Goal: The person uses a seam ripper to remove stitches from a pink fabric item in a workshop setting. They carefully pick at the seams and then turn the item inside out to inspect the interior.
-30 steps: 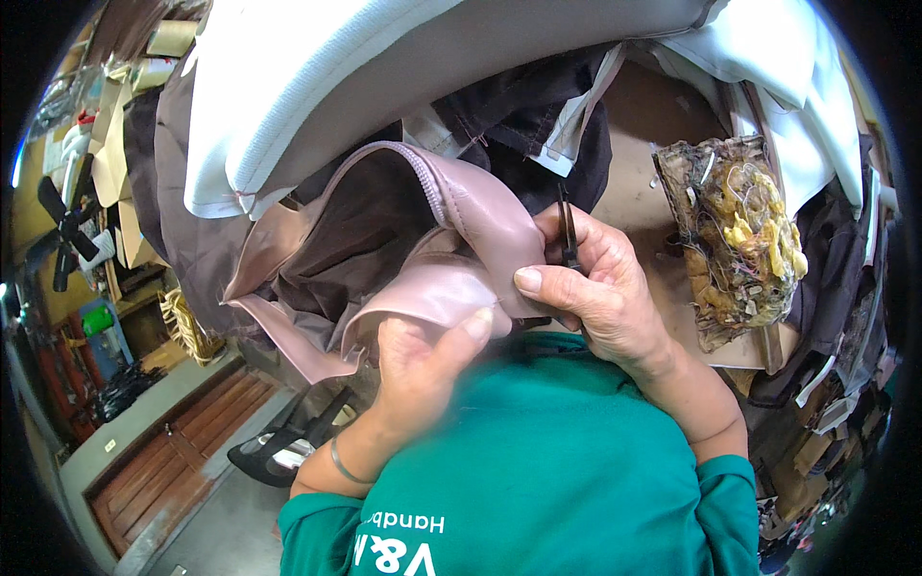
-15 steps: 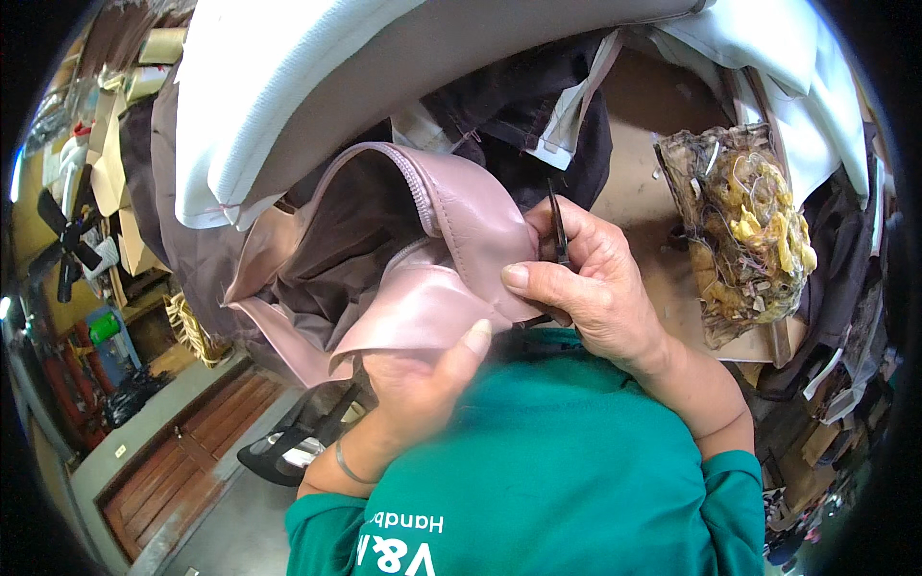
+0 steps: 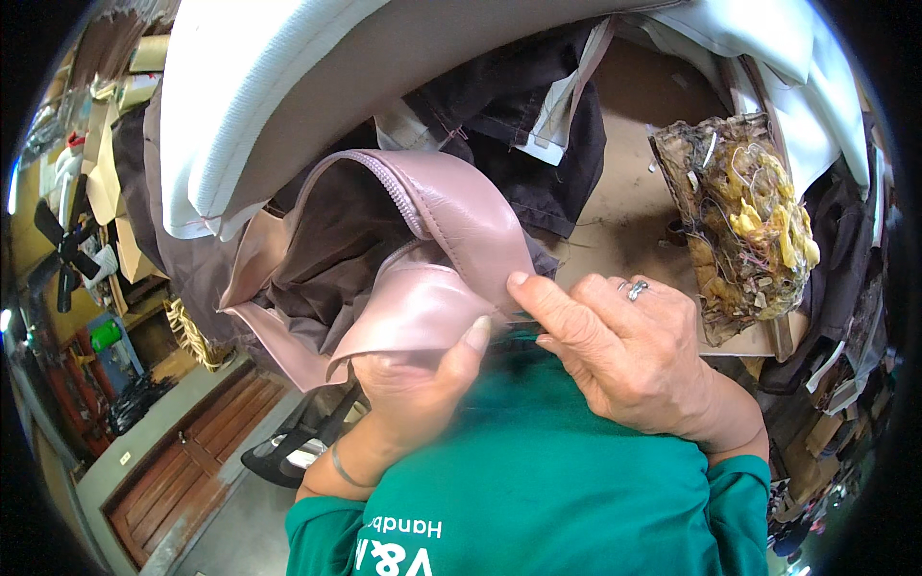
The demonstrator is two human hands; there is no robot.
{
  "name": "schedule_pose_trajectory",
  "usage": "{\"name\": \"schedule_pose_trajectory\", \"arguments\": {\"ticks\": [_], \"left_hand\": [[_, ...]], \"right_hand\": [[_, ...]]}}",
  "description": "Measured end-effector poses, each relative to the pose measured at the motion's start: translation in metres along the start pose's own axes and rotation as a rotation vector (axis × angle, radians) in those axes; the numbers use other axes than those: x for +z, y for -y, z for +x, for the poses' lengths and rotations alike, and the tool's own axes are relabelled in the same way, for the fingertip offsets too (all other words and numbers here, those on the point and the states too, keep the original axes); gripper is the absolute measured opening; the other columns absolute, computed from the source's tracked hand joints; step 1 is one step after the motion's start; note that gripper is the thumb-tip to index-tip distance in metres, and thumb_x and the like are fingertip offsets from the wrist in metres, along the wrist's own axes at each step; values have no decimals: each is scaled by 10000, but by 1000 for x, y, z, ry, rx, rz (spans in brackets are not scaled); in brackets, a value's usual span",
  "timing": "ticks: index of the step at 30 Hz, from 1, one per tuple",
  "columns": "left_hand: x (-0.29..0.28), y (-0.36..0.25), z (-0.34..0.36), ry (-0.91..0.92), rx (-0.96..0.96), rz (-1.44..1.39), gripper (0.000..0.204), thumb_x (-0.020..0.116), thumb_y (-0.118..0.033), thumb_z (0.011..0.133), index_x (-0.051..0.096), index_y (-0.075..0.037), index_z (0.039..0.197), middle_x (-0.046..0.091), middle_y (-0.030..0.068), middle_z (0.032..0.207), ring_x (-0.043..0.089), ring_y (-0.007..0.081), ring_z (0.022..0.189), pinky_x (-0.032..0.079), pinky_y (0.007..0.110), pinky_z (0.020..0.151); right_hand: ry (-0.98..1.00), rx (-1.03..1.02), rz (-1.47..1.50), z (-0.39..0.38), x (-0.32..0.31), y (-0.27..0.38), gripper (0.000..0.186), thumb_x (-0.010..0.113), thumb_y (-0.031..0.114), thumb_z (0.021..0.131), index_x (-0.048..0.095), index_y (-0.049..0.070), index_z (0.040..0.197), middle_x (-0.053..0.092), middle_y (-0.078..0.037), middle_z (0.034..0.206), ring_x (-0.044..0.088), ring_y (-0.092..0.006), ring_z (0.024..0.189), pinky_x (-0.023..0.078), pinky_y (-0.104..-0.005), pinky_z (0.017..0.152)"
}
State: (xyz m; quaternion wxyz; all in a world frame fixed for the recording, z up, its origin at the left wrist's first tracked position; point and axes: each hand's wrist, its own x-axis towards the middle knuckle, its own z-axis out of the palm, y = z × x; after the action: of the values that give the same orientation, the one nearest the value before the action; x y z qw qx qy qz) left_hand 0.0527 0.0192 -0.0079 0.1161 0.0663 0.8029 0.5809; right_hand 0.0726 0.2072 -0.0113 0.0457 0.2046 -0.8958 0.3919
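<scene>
A pink leather bag piece (image 3: 423, 317) with a zip tape along its curved band (image 3: 461, 216) and a brown lining (image 3: 322, 245) lies open before me. My left hand (image 3: 418, 379) grips its lower edge, thumb on the pink leather. My right hand (image 3: 619, 350), a ring on one finger, has turned back upward; its index fingertip is at the seam on the right end, and the other fingers are curled, what they hold being hidden. The slim dark tool seen earlier is out of sight.
Padded white pieces (image 3: 240, 86) arch above the bag, with dark fabric pieces (image 3: 519, 96) beyond. At right a glue-crusted board (image 3: 749, 221) lies on cardboard (image 3: 624, 192). Shelves of materials, a black fan (image 3: 62, 245) and a wooden door panel (image 3: 187, 461) are at left.
My right hand has rotated from thumb-up to back-up and shifted right and down, its index finger now extended to the seam; the dark tool disappeared from view. The left hand stays gripping.
</scene>
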Motion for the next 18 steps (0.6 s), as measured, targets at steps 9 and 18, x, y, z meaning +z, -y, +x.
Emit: {"name": "schedule_pose_trajectory", "arguments": {"ticks": [9,18], "left_hand": [[1,-3,0,10,-17,11,120,654,20,691,630,2,807,618,87,752,587,203,710,464,313,694],[3,-6,-3,-20,-30,34,104,649,18,691,646,-8,792,620,85,774,581,212,716,458,313,681]], "right_hand": [[-39,-47,-147,-1,6,1,445,610,45,597,587,-1,1039,394,-9,566,418,-127,435,335,-274,391],[-38,-46,-161,-3,9,-1,435,585,90,608,581,13,1036,415,-5,591,428,-117,440,341,-263,399]]}}
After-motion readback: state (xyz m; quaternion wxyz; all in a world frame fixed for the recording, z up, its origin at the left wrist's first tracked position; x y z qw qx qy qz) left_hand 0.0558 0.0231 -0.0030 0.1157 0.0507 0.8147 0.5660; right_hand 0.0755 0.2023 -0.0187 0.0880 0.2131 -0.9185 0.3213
